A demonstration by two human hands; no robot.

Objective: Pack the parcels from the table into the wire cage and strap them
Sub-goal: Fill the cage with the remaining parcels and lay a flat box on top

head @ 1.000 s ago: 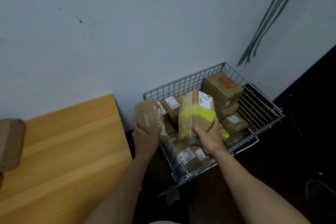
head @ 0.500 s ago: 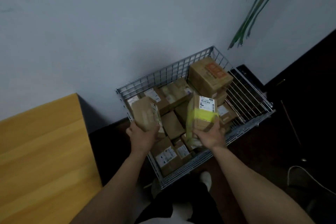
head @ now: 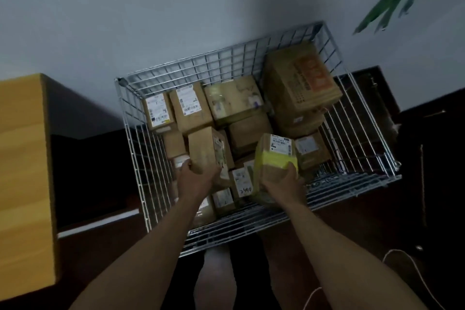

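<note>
Two parcels over cage interior: plain brown parcel (head: 205, 150) gripped at near end by left hand (head: 198, 178); yellow-taped parcel (head: 275, 158) clamped in right hand (head: 281, 184). Both above packed layer, not yet set down. Wire cage (head: 201, 68) part full; bare wire at front-right and left side. Rec.: lay each flat into those gaps, tight vs. neighbours, keeping top level for strapping. Tabletop (head: 22, 171) at left.

We see a wire cage (head: 214, 68) of bare, bright metal rod. The plain brown parcel (head: 202, 148) is matt cardboard. The taped parcel (head: 271, 176) is cardboard banded in shiny yellow plastic tape (head: 270, 161), with a white paper label (head: 279, 145). The table (head: 22, 184) is smooth, pale wood.
</note>
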